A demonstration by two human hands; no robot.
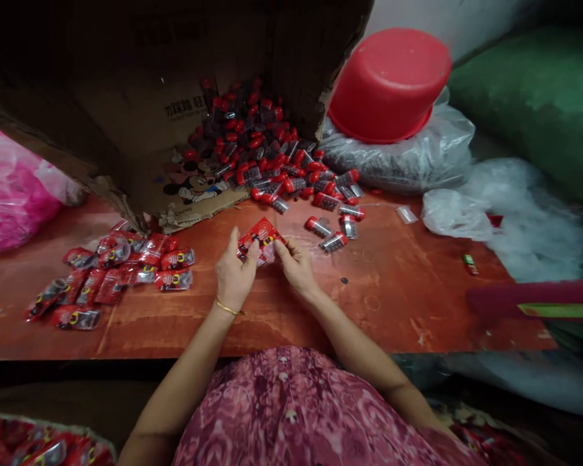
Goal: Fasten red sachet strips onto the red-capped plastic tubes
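Observation:
Between my two hands is a red printed packet [263,231] with black and yellow marks and a clear part low down. My left hand [236,273] pinches its left edge, thumb on top. At its right edge, the thumb and fingers of my right hand [295,264] grip the same packet. Several small clear bottles with red caps [326,234] and dark contents lie just right of my hands. Off to the left is a loose pile of red and clear packets [126,265], some with bottles inside.
A cardboard box [140,175] lies open toward me, spilling a heap of red-capped bottles [272,162] onto the red table [408,291]. An upturned red tub [393,84] rests on a filled clear bag [398,165]. Pink plastic bags [14,188] stand left; packets [43,446] fill a container below.

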